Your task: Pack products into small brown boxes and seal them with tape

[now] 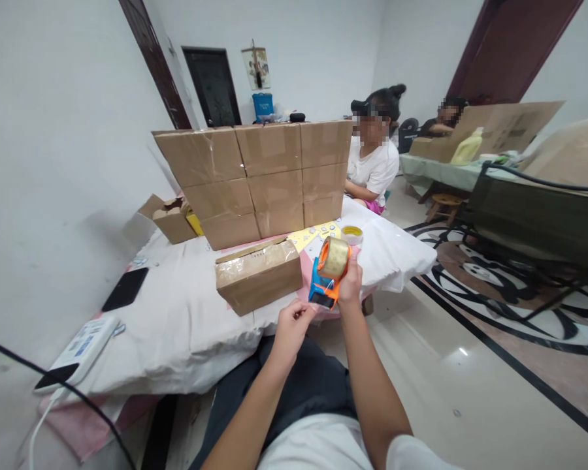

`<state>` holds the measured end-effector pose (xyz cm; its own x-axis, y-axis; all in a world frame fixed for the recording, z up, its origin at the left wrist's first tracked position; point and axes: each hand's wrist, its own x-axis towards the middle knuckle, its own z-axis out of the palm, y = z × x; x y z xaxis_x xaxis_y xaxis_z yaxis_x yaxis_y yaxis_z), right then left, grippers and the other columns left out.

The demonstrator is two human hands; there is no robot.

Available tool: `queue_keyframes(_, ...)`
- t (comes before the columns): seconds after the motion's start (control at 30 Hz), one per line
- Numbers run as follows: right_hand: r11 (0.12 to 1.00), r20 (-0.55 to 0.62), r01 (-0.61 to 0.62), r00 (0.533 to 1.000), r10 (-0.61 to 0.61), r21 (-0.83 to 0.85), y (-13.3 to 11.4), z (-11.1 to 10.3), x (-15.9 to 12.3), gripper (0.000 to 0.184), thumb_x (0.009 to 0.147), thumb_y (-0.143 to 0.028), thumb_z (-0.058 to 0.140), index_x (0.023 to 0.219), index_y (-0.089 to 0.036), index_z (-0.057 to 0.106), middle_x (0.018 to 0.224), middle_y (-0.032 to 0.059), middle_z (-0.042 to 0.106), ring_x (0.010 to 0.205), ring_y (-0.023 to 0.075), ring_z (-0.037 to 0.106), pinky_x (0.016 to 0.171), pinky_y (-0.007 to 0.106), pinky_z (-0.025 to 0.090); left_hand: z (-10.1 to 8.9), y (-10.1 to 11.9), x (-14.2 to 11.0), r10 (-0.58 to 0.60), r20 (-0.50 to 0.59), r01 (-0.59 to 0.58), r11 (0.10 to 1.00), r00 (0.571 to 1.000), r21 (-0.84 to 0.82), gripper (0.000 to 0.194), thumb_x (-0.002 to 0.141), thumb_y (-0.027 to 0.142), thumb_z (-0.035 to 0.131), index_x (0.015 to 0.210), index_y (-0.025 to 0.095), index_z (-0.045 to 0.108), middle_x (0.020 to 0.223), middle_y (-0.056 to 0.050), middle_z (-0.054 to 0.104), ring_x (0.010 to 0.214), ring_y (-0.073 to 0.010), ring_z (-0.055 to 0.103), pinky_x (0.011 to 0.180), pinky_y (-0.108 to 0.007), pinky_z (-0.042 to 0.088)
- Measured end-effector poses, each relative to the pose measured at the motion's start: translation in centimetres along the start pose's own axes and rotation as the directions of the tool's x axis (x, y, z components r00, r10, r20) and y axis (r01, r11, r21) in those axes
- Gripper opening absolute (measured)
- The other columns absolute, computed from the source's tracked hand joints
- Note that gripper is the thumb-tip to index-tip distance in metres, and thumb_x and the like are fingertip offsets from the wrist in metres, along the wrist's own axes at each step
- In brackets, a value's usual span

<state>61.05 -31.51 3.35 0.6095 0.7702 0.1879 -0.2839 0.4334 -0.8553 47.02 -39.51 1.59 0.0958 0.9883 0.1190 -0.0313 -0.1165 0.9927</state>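
Note:
My right hand (351, 282) is wrapped round a blue and orange tape dispenser (323, 285) that carries a thick roll of clear brownish tape (335, 257). Close to the dispenser's cutting end, my left hand (294, 321) is pinched, with the fingertips at the tape's end; the strip itself is too small to see clearly. Left of both hands, a closed cardboard box (259, 277) lies on the covered table, shiny tape across its top.
Stacked taped boxes (255, 179) form a wall behind. A tape roll (351, 235), an open carton (174, 222), a black phone (126, 289) and a power strip (81, 349) are on the table (176, 339). A person (375, 160) sits beyond the boxes; another is further right.

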Motion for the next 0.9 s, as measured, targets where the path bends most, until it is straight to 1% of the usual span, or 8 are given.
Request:
queue_keyframes(0.17,1.000,0.021,0.017,1.000,-0.017,-0.006,-0.5,0.1,-0.3,0.059,0.083,-0.074,0.051,0.072,-0.017,0.060,0.062,-0.0010,0.059,0.060,0.0141,0.055,0.056,0.026,0.044,-0.3,-0.5,0.0,0.000,0.011,0.000,1.000,1.000,0.007,0.029,0.080,0.044,0.068,0.071,0.017,0.070,0.071,0.000,0.055,0.071,-0.0143,0.046,0.068,-0.028,0.034)
queue_keyframes(0.3,0.997,-0.018,0.034,0.999,-0.035,-0.075,-0.2,0.1,-0.7,0.058,0.083,-0.075,0.050,0.066,-0.019,0.053,0.061,-0.0023,0.054,0.059,0.0128,0.050,0.055,0.026,0.041,-0.7,-0.7,-0.3,-0.005,0.020,0.005,1.000,1.000,0.011,0.032,0.080,0.045,0.068,0.065,0.017,0.066,0.067,0.001,0.050,0.069,-0.0139,0.043,0.066,-0.028,0.033)
queue_keyframes(0.43,0.994,-0.041,0.044,0.998,-0.048,-0.096,-0.3,0.2,-1.1,0.058,0.083,-0.075,0.049,0.064,-0.021,0.049,0.059,-0.0031,0.050,0.058,0.0126,0.046,0.054,0.026,0.041,-1.1,-0.8,-0.5,-0.006,0.022,0.006,1.000,1.000,0.013,0.032,0.080,0.045,0.069,0.065,0.017,0.066,0.066,0.002,0.048,0.068,-0.0139,0.042,0.066,-0.028,0.033)
queue_keyframes(0.53,0.994,-0.044,0.062,0.997,-0.066,-0.090,-0.9,0.4,-1.3,0.056,0.084,-0.074,0.049,0.066,-0.021,0.050,0.058,-0.0028,0.049,0.058,0.0134,0.048,0.053,0.026,0.042,-1.1,-0.8,-0.7,-0.006,0.021,0.006,1.000,1.000,0.012,0.032,0.079,0.046,0.069,0.064,0.018,0.066,0.065,0.002,0.046,0.066,-0.0134,0.041,0.065,-0.027,0.032)
queue_keyframes(0.63,0.994,-0.066,0.072,0.995,-0.078,-0.087,-1.5,0.6,-1.5,0.054,0.085,-0.071,0.050,0.068,-0.020,0.054,0.060,-0.0020,0.052,0.062,0.0146,0.052,0.057,0.026,0.044,-1.1,-0.8,-0.8,-0.009,0.026,0.009,1.000,1.000,0.012,0.032,0.080,0.045,0.069,0.065,0.018,0.066,0.065,0.002,0.047,0.066,-0.0133,0.042,0.065,-0.027,0.033)
queue_keyframes(0.73,0.995,-0.045,0.073,0.996,-0.076,-0.067,-1.7,0.6,-1.6,0.053,0.087,-0.068,0.049,0.069,-0.019,0.056,0.059,-0.0013,0.053,0.066,0.0160,0.056,0.059,0.026,0.045,-1.1,-0.9,-0.8,-0.006,0.032,0.005,1.000,0.999,0.017,0.031,0.081,0.046,0.069,0.067,0.018,0.067,0.066,0.002,0.048,0.067,-0.0135,0.042,0.066,-0.027,0.033)
queue_keyframes(0.8,0.996,-0.037,0.062,0.997,-0.065,-0.061,-1.7,0.5,-1.6,0.053,0.087,-0.068,0.049,0.069,-0.019,0.055,0.059,-0.0017,0.053,0.064,0.0154,0.055,0.058,0.026,0.045,-1.2,-1.1,-0.8,0.000,0.035,-0.001,1.000,0.999,0.022,0.032,0.082,0.046,0.068,0.067,0.018,0.067,0.067,0.002,0.048,0.067,-0.0135,0.042,0.065,-0.027,0.032)
queue_keyframes(0.9,0.998,-0.075,0.017,0.997,-0.022,-0.061,-1.4,0.4,-1.6,0.053,0.085,-0.070,0.052,0.069,-0.019,0.054,0.062,-0.0024,0.053,0.061,0.0134,0.052,0.056,0.025,0.044,-1.2,-1.4,-0.7,0.012,0.041,-0.013,0.999,0.999,0.032,0.032,0.083,0.046,0.067,0.068,0.018,0.067,0.068,0.002,0.047,0.067,-0.0136,0.042,0.065,-0.027,0.031)
